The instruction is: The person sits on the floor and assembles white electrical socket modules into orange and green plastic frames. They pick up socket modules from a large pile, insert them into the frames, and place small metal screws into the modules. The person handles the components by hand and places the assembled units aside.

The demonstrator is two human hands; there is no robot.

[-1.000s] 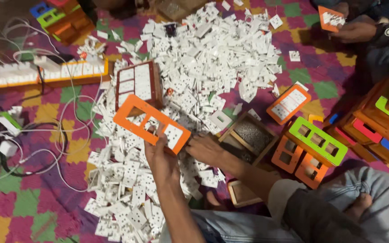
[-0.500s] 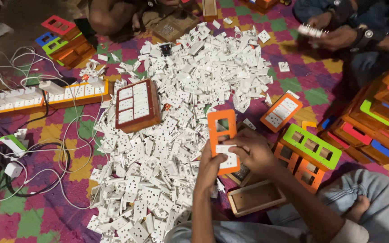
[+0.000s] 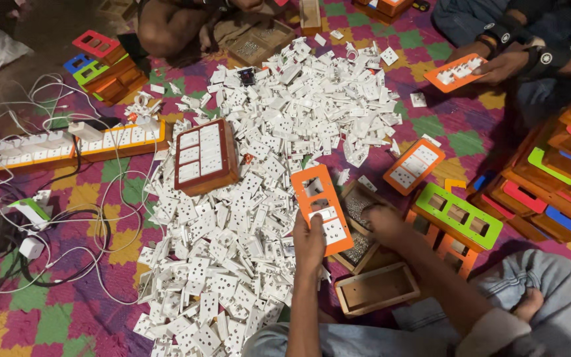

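- One empty wooden box (image 3: 377, 288) lies at the lower middle.
- The left hand (image 3: 309, 240) is closed on the lower edge of one orange plate (image 3: 321, 206), centre frame, with two white sockets fitted and two holes open.
- The right hand (image 3: 386, 225) reaches into one tray of screws (image 3: 358, 228); how far its fingers are open I cannot tell.
- One big pile of white sockets (image 3: 259, 178) spreads beyond.
- At the upper right, another person's hand (image 3: 500, 64) holds a second orange plate (image 3: 455, 71).
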